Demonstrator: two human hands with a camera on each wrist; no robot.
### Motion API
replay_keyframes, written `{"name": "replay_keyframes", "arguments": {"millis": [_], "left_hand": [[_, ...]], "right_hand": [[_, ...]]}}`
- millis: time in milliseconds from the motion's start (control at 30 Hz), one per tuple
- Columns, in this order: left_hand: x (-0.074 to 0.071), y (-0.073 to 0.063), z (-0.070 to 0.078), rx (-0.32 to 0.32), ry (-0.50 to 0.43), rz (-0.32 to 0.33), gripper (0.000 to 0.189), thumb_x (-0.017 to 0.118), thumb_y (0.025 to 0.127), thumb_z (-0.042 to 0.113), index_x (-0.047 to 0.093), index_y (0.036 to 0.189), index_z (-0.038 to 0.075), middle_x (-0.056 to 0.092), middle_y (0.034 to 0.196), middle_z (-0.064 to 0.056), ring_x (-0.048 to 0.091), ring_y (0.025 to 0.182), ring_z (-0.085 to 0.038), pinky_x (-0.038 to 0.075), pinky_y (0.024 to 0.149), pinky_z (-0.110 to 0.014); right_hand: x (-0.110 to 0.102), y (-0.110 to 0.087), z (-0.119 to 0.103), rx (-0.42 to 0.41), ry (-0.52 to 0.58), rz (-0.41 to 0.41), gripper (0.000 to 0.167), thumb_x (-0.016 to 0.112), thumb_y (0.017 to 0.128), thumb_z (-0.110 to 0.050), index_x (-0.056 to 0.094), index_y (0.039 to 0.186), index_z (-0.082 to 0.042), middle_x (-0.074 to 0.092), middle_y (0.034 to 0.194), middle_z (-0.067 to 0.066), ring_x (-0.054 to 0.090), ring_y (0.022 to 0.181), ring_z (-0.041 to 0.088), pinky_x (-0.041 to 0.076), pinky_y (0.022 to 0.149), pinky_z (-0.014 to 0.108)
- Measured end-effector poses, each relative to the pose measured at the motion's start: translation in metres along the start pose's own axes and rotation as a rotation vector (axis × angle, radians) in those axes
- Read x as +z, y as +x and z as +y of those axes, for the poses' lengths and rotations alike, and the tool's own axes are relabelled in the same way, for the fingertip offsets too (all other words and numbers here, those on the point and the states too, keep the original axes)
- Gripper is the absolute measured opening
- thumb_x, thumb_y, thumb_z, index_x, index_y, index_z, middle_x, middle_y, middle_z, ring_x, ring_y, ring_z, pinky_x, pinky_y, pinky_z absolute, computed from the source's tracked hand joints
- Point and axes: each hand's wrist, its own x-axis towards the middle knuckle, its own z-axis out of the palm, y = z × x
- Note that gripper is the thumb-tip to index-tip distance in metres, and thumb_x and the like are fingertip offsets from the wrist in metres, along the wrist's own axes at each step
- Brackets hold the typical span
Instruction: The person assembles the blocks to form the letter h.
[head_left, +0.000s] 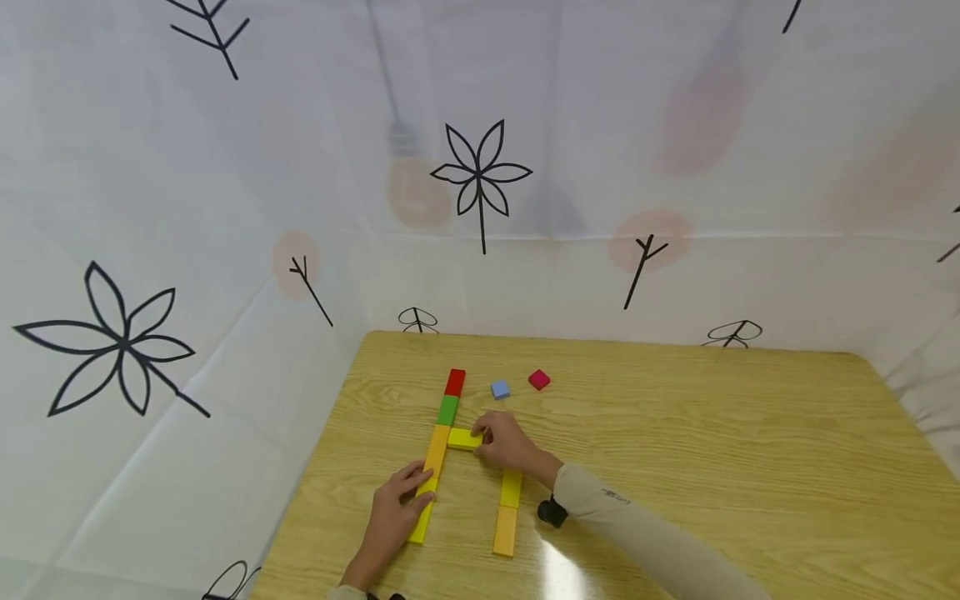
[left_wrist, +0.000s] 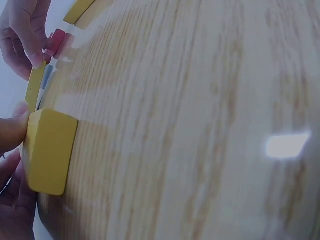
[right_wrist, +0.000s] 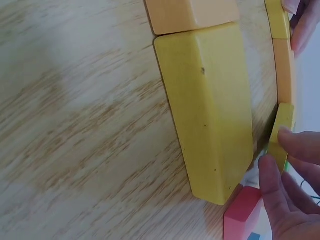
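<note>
Where one yellow block [head_left: 461, 439] lies crosswise, pinched by the right hand [head_left: 510, 442], seemingly touching the long block row [head_left: 437, 451], left hand [head_left: 392, 507] spread on the near yellow piece [head_left: 420, 527], one over-firm push could skew that row.

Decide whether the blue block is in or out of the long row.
Out: the blue block lies apart, with tabletop showing between it and the long row.
</note>
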Motion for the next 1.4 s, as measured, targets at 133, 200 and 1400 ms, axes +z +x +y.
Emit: {"name": "replay_keyframes", "arguments": {"millis": [133, 200, 1400], "left_hand": [[-0.001, 0.0, 0.001, -0.014, 0.002, -0.012, 0.037, 0.073, 0.082, 0.013, 0.068, 0.117, 0.005, 0.057, 0.128, -0.01, 0.056, 0.115, -0.029, 0.05, 0.089, -0.041], [-0.001, 0.0, 0.002, -0.027, -0.008, -0.02, 0.036, 0.073, 0.082, 0.013, 0.067, 0.117, 0.004, 0.057, 0.129, -0.01, 0.056, 0.115, -0.028, 0.049, 0.09, -0.042], [-0.002, -0.001, 0.003, -0.008, -0.007, -0.004, 0.037, 0.074, 0.081, 0.012, 0.068, 0.116, 0.003, 0.058, 0.127, -0.01, 0.059, 0.11, -0.026, 0.051, 0.088, -0.039]], "right_hand": [[0.002, 0.001, 0.001, 0.006, -0.004, 0.003, 0.018, 0.073, 0.079, 0.001, 0.068, 0.096, 0.003, 0.06, 0.089, 0.01, 0.053, 0.07, 0.012, 0.048, 0.062, 0.023], [0.002, 0.001, 0.001, 0.012, -0.004, 0.003, 0.018, 0.072, 0.079, 0.002, 0.068, 0.096, 0.003, 0.06, 0.089, 0.01, 0.052, 0.07, 0.012, 0.048, 0.062, 0.023], [-0.031, -0.001, 0.006, 0.019, -0.042, 0.091, 0.022, 0.067, 0.076, 0.007, 0.068, 0.097, 0.003, 0.062, 0.098, 0.013, 0.051, 0.066, 0.014, 0.046, 0.058, 0.024]]}}
